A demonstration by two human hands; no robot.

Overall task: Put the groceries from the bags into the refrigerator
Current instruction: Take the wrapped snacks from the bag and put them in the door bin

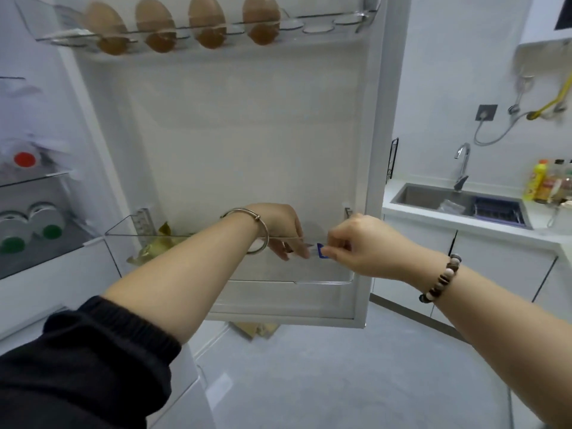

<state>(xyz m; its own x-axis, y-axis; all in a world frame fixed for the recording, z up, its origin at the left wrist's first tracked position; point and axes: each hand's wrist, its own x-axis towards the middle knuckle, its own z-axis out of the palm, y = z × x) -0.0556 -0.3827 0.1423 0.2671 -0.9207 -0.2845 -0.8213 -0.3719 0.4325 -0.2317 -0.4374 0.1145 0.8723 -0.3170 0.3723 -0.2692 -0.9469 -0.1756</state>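
Item under handling: a small blue packet (pixel 322 251), at the clear lower shelf (pixel 325 278) of the open refrigerator door (pixel 247 134), toward the shelf's right half. Whether it is inside the shelf or in front of its wall cannot be told.

Right hand (pixel 362 243): at three o'clock of the packet, fingers curled, thumb and forefinger pinching the packet's blue end. A bead bracelet (pixel 441 280) is on that wrist.

Left hand (pixel 278 226): at nine to ten o'clock of the packet, reaching over the shelf rim with the fingers (pixel 301 252) pointing down and meeting the packet's pale end. Whether they grip it or only touch it cannot be told. A metal bangle (pixel 258 233) hangs on that wrist.

Same shelf, far left: a gold wrapper (pixel 154 246).

Door, twelve o'clock: four brown eggs (pixel 207 21) upright in the clear egg rack (pixel 325 26).

Refrigerator interior, nine o'clock: two white tubs with green lids (pixel 52 230) and, above them, a container with a red lid (pixel 24 159).

Three o'clock, beyond the door: a steel sink (pixel 427 196) with a tap (pixel 462 165), and bottles (pixel 548 184) on the counter.
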